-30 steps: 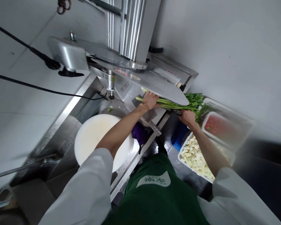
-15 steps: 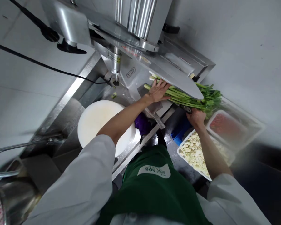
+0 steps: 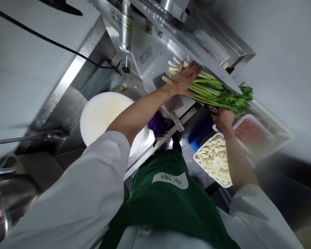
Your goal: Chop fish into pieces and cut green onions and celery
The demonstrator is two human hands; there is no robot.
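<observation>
A bunch of celery (image 3: 209, 88) lies slantwise on the metal work surface under the machine's long plate, pale ends at the left and leaves at the right. Across the stalks near their pale ends rests my left hand (image 3: 184, 80), fingers stretched out and nothing gripped. My right hand (image 3: 223, 120) is closed beside the leafy end, at the dark riveted handle of a knife (image 3: 211, 109). Its blade is hidden by the stalks. A cleaver (image 3: 174, 103) lies flat below my left wrist, with its metal handle towards me.
A metal machine (image 3: 155, 52) stands over the celery. To the left is a round white chopping board (image 3: 107, 117), with a purple item (image 3: 157, 125) beside it. Lower right are a tub of pale slices (image 3: 215, 159), a container with red contents (image 3: 251, 129) and a blue container (image 3: 197, 136).
The machine and board sit higher in view, since my head view has shifted. My left hand stays flat on the celery and my right hand stays closed by its leaves. More stalks show.
</observation>
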